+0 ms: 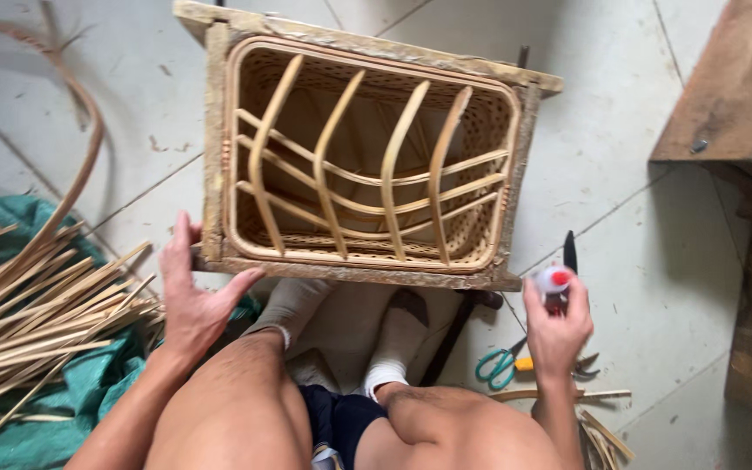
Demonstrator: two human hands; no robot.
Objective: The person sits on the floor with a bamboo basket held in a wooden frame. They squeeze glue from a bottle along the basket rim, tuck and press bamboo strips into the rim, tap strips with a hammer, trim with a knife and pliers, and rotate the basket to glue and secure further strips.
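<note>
The left hand (191, 300) grips the near left corner of the wooden frame (213, 157) holding a woven cane basket (367, 165) on the tiled floor above the knees, fingers spread open around the edge, while the right hand (557, 329) closes around a small red-capped bottle (553, 282).

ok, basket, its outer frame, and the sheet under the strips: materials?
Basket: likely rattan or cane, pale tan woven walls, bent ribs, unvarnished look.
Outer frame: rough wood, worn and stained; left hand grips its corner.
Sheet: green, creased, probably plastic tarp.
</note>
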